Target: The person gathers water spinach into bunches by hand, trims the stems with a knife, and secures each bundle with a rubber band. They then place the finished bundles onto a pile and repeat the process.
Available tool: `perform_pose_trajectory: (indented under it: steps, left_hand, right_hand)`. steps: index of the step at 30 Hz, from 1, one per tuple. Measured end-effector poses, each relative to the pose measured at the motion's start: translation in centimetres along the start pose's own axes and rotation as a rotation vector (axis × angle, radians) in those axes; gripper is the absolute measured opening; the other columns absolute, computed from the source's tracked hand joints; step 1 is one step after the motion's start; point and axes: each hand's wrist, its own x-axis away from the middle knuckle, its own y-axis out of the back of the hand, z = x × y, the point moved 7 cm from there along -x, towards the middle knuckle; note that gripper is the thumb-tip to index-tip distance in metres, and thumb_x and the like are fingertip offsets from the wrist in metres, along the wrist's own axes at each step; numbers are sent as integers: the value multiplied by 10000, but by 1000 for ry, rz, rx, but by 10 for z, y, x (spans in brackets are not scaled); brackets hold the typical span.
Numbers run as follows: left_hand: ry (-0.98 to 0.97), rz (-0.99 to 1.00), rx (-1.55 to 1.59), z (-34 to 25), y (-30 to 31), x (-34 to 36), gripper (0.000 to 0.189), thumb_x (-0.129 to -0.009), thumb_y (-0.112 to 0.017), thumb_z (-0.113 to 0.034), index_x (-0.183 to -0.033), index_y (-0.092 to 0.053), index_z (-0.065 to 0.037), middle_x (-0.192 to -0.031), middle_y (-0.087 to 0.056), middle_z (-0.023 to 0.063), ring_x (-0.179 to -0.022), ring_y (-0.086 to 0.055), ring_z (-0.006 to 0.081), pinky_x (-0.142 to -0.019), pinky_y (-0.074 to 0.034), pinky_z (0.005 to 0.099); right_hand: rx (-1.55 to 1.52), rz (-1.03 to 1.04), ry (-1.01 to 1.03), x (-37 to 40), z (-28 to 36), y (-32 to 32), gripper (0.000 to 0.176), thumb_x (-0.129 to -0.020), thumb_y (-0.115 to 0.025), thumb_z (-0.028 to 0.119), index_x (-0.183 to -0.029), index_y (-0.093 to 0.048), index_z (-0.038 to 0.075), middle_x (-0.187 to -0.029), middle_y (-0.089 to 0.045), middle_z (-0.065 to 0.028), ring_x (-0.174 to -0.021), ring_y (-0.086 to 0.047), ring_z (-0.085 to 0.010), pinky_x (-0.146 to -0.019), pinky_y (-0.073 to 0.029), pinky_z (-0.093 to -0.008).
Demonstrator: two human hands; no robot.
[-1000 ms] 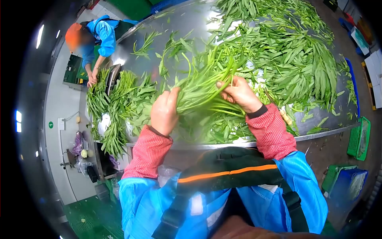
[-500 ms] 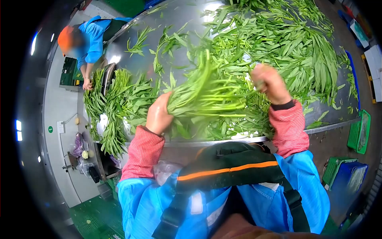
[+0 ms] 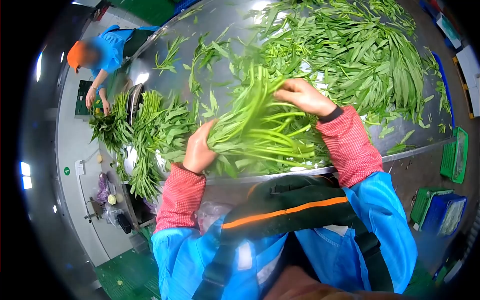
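A bunch of water spinach [image 3: 265, 127] is held above the near edge of the metal table, its cut stems fanning to the right. My left hand [image 3: 200, 148] is closed around its leafy side. At the bunch's upper right, my right hand [image 3: 306, 96] has its fingers closed on some of the stems. Behind and to the right spreads a large heap of loose water spinach [image 3: 370, 65]. Sorted bunches [image 3: 150, 135] lie to the left of my left hand, with leaves hanging over the table edge.
The metal table [image 3: 200, 20] carries scattered sprigs. Across it at the left, a co-worker [image 3: 107, 50] in blue and an orange cap reaches toward greens beside a dark scale-like device [image 3: 134, 102]. Green crates [image 3: 454, 155] and a blue crate [image 3: 445, 214] stand at the right.
My right hand has moved left from beside the bunch and closed on its stems. My left hand keeps its hold. The co-worker's hands have shifted left and apart.
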Motion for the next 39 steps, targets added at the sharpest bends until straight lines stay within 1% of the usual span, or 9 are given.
perform_pose_trajectory:
  steps: [4, 8, 10, 12, 15, 22, 29, 34, 39]
  left_hand:
    - [152, 80, 268, 26, -2, 12, 582, -686, -758, -14, -1222, -534, 12, -1109, -644, 138, -1006, -625, 206, -886, -481, 302]
    - [445, 131, 849, 64, -11, 28, 522, -741, -630, 65, -1245, -512, -1, -1163, -615, 76, -1032, -599, 158, -867, -493, 296]
    - [542, 103, 926, 82, -17, 35, 491, -759, -607, 37, -1240, -516, -6, -1166, -607, 74, -1025, -597, 163, -858, -497, 299]
    - [615, 107, 1024, 92, -21, 40, 450, -777, -602, -21, -1221, -527, -9, -1113, -615, 72, -989, -602, 166, -833, -503, 299]
    - [688, 183, 1222, 96, -30, 46, 410, -797, -618, -122, -1185, -549, -10, -993, -642, 75, -906, -619, 172, -776, -513, 300]
    - [637, 237, 1516, 79, -49, 53, 428, -801, -614, -169, -1192, -537, -11, -987, -643, 103, -847, -640, 215, -742, -533, 350]
    - [575, 364, 1464, 63, -69, 57, 458, -764, -636, -197, -1164, -462, -57, -847, -430, 31, -703, -356, 145, -620, -301, 293]
    - [534, 402, 1588, 50, -71, 59, 458, -773, -639, -205, -1176, -459, -82, -822, -415, 20, -683, -352, 131, -625, -297, 282]
    - [410, 495, 1889, 21, -66, 51, 445, -782, -597, -249, -1156, -461, -50, -754, -399, 9, -656, -354, 122, -609, -309, 276]
  right_hand:
    - [45, -146, 129, 18, -12, 49, 222, -885, -552, 238, -812, -599, 34, -644, -497, 32, -576, -448, -78, -536, -379, -241]
    - [-976, -499, 151, 52, 11, 131, 138, -867, -533, 210, -777, -490, 115, -642, -443, 28, -553, -426, -59, -410, -297, -179]
    - [-1120, -235, 315, 47, 6, 129, 141, -864, -535, 196, -767, -473, 114, -634, -415, 23, -583, -446, -81, -449, -364, -195]
    - [-439, -119, -173, 44, -34, 71, 206, -850, -576, 216, -957, -555, 41, -742, -548, -12, -650, -533, -132, -628, -468, -268]
    - [1038, 17, -14, 60, -22, 10, 501, -795, -704, 303, -1191, -568, 28, -890, -653, -109, -795, -620, -196, -758, -488, -309]
    - [-6, 313, -262, 51, -48, -52, 401, -912, -607, 312, -1120, -597, -32, -953, -659, -110, -933, -621, -167, -826, -492, -276]
    - [-1199, 356, -435, 38, -94, -120, 847, -873, -305, 701, -1179, -506, -62, -1058, -627, -175, -959, -630, -242, -859, -508, -341]
    - [-747, 13, -528, 29, -93, -66, 525, -910, -516, 533, -799, -599, 27, -630, -566, -37, -538, -591, -149, -515, -488, -246]
    - [-192, -264, -196, 14, -20, -30, 382, -836, -668, 430, -869, -639, 50, -588, -498, 20, -497, -454, -91, -472, -363, -251]
